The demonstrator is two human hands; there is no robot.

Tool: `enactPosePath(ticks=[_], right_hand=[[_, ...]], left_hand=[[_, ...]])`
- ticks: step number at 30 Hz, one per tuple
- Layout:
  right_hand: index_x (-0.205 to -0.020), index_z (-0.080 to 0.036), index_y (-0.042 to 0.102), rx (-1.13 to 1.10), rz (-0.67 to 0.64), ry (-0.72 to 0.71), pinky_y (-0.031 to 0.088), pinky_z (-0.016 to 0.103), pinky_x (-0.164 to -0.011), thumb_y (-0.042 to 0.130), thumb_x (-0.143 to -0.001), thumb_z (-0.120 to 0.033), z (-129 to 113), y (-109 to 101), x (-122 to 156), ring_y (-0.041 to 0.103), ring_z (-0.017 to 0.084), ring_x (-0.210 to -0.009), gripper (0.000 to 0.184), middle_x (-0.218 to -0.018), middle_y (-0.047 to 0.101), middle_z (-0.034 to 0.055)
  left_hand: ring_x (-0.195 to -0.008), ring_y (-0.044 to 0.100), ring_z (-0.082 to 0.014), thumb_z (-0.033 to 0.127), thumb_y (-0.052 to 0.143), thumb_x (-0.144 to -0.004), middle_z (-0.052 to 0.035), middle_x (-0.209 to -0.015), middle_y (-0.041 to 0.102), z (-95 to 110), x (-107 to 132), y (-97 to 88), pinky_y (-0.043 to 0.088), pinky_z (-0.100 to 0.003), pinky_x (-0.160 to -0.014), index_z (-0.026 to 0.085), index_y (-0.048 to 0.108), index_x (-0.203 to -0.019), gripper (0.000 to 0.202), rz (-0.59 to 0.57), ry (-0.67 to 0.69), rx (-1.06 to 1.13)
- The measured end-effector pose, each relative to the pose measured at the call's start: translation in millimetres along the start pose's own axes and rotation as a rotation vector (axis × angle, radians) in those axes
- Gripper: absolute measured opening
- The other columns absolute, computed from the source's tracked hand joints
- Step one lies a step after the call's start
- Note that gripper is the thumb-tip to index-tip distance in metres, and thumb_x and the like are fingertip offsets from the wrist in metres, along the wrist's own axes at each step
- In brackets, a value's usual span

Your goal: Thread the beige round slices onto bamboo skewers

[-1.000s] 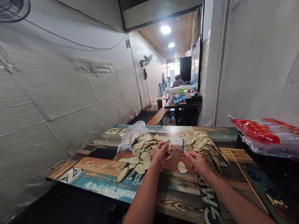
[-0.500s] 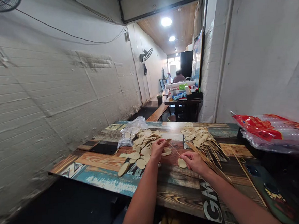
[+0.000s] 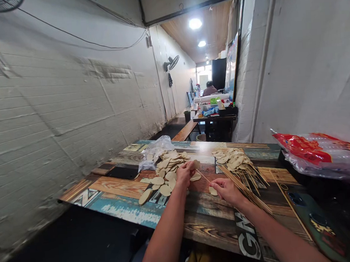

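Long narrow room, scuffed white brick wall down the left of the frame, and a patchwork-print table filling the lower middle. A second ago the thin stick was well apart from the pale slice; now it slants right up to it, just about dead centre, so I'd say the two are being joined, though I can't tell how far in the tip is. Left hand has its fingers pinching the slice, now turned flatter than half a second back; right hand pinches the stick's lower part, partly covering a loose slice. Heap of loose slices left of centre, skewered bunch right of centre.
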State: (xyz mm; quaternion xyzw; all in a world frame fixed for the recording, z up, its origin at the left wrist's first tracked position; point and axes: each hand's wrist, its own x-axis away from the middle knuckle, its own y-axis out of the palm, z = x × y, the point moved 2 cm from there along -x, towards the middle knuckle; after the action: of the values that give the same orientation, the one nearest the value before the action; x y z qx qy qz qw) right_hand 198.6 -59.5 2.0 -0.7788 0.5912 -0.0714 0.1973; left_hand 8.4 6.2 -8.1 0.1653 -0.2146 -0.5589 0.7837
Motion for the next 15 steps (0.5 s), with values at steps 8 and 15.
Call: enactPosePath(ticks=[8,15], right_hand=[[-0.07,-0.016,0.07,0.009,0.027,-0.016,0.028,0.02,-0.04,0.057,-0.08,-0.04,4.4,1.4,-1.5,0.041,0.009,-0.035,0.029,-0.038,0.047,-0.0055],[-0.07,-0.016,0.071,0.023,0.031,-0.009,0.027,0.02,-0.04,0.056,-0.08,-0.042,9.2,2.1,-3.4,0.041,0.009,-0.036,0.031,-0.039,0.047,-0.0048]], left_hand=[[-0.063,0.062,-0.0119,0.018,0.082,-0.065,-0.0026,-0.073,0.067,1.4,5.4,3.4,0.05,-0.024,-0.063,0.016,0.069,-0.075,0.017,-0.074,-0.102,0.02],[-0.065,0.062,-0.0121,0.016,0.088,-0.053,-0.0024,-0.071,0.067,1.9,7.5,5.8,0.05,-0.025,-0.066,0.013,0.07,-0.074,0.027,-0.082,-0.114,0.064]])
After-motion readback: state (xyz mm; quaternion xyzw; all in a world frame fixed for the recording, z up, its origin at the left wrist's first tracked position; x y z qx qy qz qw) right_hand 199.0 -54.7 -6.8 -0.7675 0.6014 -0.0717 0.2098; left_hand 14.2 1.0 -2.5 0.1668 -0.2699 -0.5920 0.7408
